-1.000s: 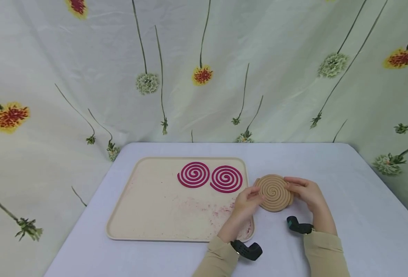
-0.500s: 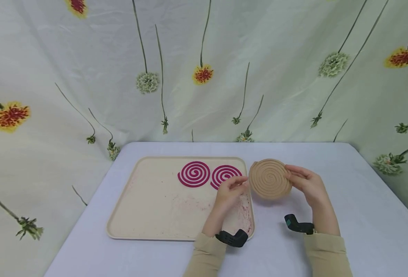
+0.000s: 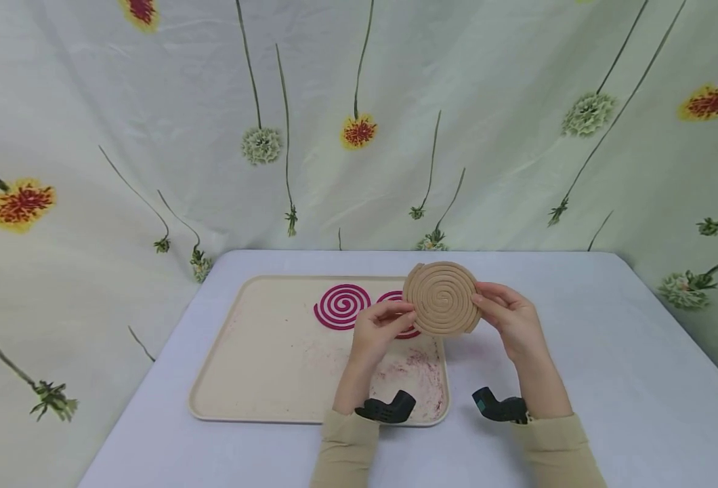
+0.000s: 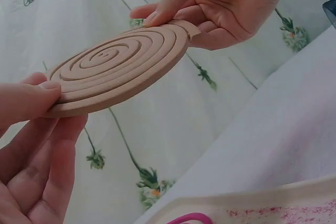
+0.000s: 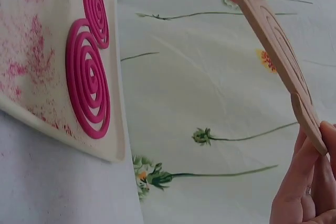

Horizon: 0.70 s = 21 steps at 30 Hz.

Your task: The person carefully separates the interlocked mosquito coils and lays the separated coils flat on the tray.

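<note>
A tan mosquito coil (image 3: 443, 299), a tightly wound flat spiral disc, is held up off the table, over the tray's right edge in the head view. My left hand (image 3: 373, 337) pinches its left rim; the left wrist view shows the thumb on top and fingers beneath. On the opposite rim, my right hand (image 3: 515, 327) pinches it between thumb and fingers. Seen edge-on in the right wrist view, the tan coil (image 5: 278, 56) slants between both hands. Two pink spiral coils lie on the tray: one pink coil (image 3: 342, 307) in full view, the other pink coil (image 5: 89, 80) partly hidden in the head view.
The cream tray (image 3: 255, 352) has pink smears and crumbs, mostly at its right side. It lies on a white-covered table (image 3: 590, 339). Behind stands a flower-printed cloth (image 3: 505, 122). Each wrist wears a black camera.
Both hands have lifted the tan coil from the table and carried it left and up, towards the tray. The left hand left its rim half a second ago and now grips it again.
</note>
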Motion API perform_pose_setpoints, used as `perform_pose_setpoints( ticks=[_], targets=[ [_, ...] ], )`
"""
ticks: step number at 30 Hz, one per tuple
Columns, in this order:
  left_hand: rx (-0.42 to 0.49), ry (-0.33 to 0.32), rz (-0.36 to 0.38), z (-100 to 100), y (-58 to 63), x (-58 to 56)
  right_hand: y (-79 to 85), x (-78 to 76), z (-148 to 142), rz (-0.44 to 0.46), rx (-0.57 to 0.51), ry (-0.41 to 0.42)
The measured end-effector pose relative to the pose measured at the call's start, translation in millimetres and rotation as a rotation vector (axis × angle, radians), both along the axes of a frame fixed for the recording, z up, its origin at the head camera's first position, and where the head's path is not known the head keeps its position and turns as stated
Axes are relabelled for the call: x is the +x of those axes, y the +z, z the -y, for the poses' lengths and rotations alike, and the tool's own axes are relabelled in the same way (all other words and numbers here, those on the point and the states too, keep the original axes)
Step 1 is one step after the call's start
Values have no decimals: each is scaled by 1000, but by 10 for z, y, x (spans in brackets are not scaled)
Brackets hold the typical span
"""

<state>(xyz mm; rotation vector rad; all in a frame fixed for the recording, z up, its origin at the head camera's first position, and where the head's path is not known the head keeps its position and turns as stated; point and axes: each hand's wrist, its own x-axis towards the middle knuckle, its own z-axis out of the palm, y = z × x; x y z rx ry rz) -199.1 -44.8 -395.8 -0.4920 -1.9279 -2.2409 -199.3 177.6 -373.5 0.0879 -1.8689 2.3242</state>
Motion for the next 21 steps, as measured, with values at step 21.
perform_pose_setpoints(
  ticks=[21],
  targets=[
    [225,54,28,159,-2,-34,72,110,330,-163,243,-3]
  ],
)
